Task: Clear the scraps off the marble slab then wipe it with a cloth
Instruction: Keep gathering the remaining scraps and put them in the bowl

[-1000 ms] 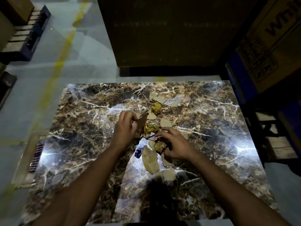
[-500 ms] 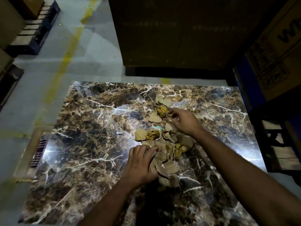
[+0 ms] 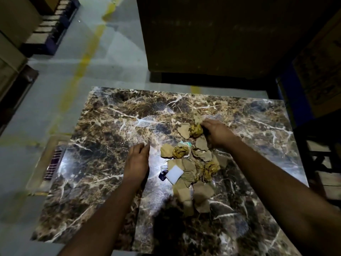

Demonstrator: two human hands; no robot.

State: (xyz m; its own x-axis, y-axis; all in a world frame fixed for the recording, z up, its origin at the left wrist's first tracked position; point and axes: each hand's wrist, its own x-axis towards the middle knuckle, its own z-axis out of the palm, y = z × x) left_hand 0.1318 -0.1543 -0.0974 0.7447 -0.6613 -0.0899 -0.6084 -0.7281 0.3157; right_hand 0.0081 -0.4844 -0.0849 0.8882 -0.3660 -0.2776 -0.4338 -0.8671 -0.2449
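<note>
Scraps (image 3: 191,167) are lying bunched in one loose pile at the slab's centre-right: brown torn card pieces, three yellowish crumpled wads, a white square (image 3: 174,172) and a small blue bit (image 3: 163,176) at the near-left edge of the pile. Since half a second ago the left hand (image 3: 137,161) is pulling away from the pile; it was pressing into the near pieces and is now lying flat on bare marble just left of the heap, fingers straight, holding nothing. The right hand (image 3: 215,133) is staying at the far end, fingers curling over the farthest wad (image 3: 196,130) and dragging it inward. Judgement: gathering is nearly finishing, lifting off not yet starting, and no cloth is showing anywhere.

The marble slab (image 3: 103,137) is dark brown with white veins, glossy, throwing back glare near its middle. Beyond it, grey floor (image 3: 110,58) with a worn yellow line (image 3: 83,58), a pallet (image 3: 53,28) far left, and a big dark box (image 3: 212,34) behind.
</note>
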